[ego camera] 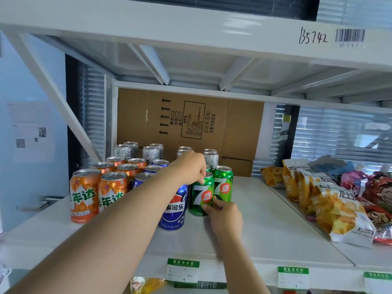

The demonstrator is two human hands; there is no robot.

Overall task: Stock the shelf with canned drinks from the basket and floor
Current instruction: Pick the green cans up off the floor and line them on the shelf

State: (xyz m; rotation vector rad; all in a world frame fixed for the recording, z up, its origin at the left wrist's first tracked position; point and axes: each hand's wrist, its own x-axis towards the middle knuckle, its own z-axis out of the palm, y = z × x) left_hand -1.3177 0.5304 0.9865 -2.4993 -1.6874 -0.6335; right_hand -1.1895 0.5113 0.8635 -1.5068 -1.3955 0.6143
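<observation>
Now the left hand [188, 168] pinches the front green 7-Up can [200, 195] at its rim, the right hand [226, 216] grips its base; Pepsi can [172, 211] just left.

left hand [188, 168] and right hand [224, 216]: both bare. left forearm [118, 225]: bare along its whole visible length, broad at the lower left frame edge and narrowing towards the wrist. right forearm [239, 257]: bare from the wrist to the bottom edge, and slimmer in view than the left. the left hand shows its back and a rounded ridge of knuckles. the right hand shows its back and thumb, with the fingertips partly hidden. the nails are too small to describe.
</observation>
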